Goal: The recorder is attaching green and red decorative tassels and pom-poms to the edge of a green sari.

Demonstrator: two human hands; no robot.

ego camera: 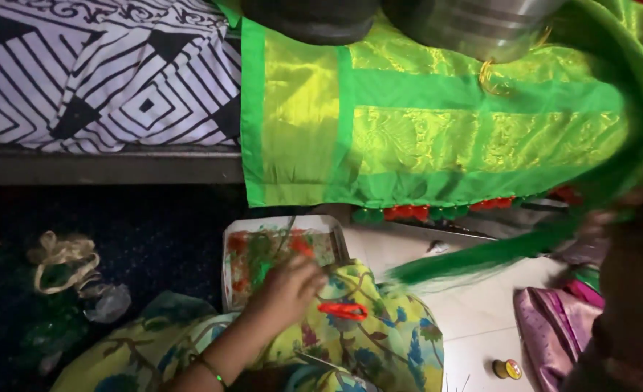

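Over the bed edge (pixel 103 167) hangs our green silk cloth (pixel 408 123), fringe within reach; our left hand (pixel 289 287) dips loosely curled fingers into the thread tray (pixel 336 229), while our right hand (pixel 626 218) pinches green fringe threads (pixel 481 254) taut.

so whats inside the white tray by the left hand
The white tray holds a loose tangle of red and green threads. The left hand reaches over its near edge and covers that part, so what lies beneath it cannot be seen.

home, patterned bedsheet (pixel 103 72), green sari (pixel 423 123)
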